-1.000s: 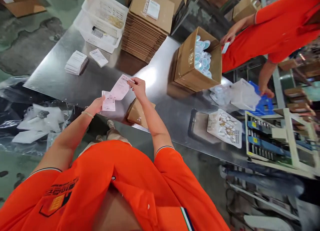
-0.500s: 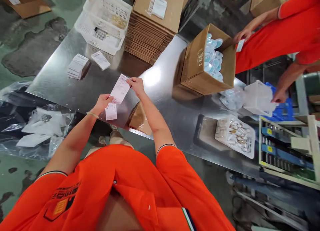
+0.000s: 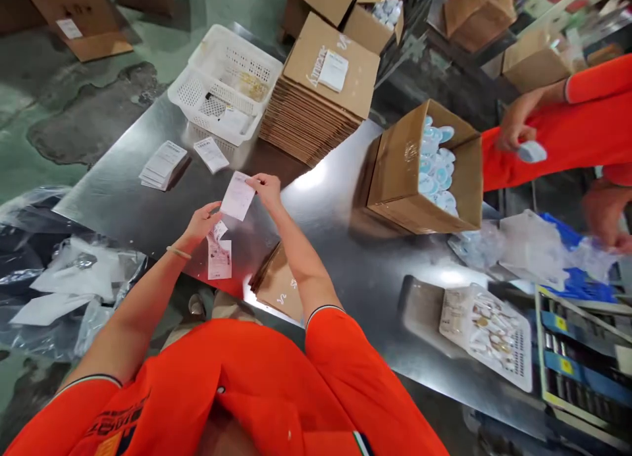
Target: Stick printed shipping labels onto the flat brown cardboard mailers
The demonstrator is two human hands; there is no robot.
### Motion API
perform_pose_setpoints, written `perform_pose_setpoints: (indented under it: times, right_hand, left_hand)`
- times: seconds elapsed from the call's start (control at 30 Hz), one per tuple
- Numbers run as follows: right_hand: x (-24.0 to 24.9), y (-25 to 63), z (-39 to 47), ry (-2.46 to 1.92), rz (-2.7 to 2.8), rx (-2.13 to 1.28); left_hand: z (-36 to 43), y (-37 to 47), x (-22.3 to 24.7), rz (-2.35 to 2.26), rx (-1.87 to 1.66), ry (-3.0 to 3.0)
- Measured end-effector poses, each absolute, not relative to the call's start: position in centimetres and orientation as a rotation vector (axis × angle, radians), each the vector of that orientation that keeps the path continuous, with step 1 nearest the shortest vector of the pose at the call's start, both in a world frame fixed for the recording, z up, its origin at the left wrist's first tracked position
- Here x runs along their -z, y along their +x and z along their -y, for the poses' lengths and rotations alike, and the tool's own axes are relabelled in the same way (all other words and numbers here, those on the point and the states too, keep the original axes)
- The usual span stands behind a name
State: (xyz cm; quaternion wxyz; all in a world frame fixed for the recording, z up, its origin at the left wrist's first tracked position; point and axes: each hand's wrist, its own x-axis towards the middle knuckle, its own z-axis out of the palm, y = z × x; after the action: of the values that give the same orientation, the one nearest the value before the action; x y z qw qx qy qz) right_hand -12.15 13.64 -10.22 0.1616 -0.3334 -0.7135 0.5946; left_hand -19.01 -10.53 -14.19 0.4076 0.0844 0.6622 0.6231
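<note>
A white printed label [image 3: 237,196] is pinched at its upper right corner by my right hand [image 3: 266,189]. My left hand [image 3: 202,222] is at the label's left edge, fingers closed on a small white paper piece [image 3: 219,230]. Below it another printed label [image 3: 220,259] lies at the metal table's near edge. A stack of labels [image 3: 164,164] and a smaller stack [image 3: 211,154] lie beyond my hands. Folded cardboard [image 3: 281,281] rests near my right forearm.
White baskets [image 3: 224,91] and a tall stack of flat cartons [image 3: 316,94] stand at the back of the table [image 3: 345,272]. Right of them is an open carton [image 3: 399,179] of pale blue-white items, then a basket [image 3: 494,334]. A person's hand [image 3: 516,124] holds a pale item.
The view has shifted, so the table sits lower. The upper label looks shorter, and a small paper piece now shows by my left hand. The other person's hand holds a different-looking pale item.
</note>
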Motion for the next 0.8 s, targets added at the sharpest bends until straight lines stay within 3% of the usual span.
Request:
perform_pose_setpoints:
  times: [0.33,0.4,0.63,0.7,0.8]
  right_hand:
    - [13.2,-13.9,-10.4,-0.978,2.137,-2.120]
    - [14.0,-13.5,-10.0,-0.965,2.254,-1.941]
    - [14.6,-12.5,-13.4,-0.485,2.564,-0.839]
    - [14.3,-13.1,-14.5,-0.473,2.552,-0.777]
    - [13.9,-16.2,-16.4,-0.718,2.379,-1.051]
  left_hand:
    - [7.0,-21.2,15.3,-1.511,-1.883,-0.114]
    - [6.8,-21.2,15.5,-1.494,-1.895,-0.132]
    - [7.9,-21.7,16.7,-1.479,-1.932,-0.185]
    - [8.9,-21.5,17.0,-1.480,-1.886,-0.162]
    - [10.4,-21.0,17.0,-1.454,-1.799,-0.098]
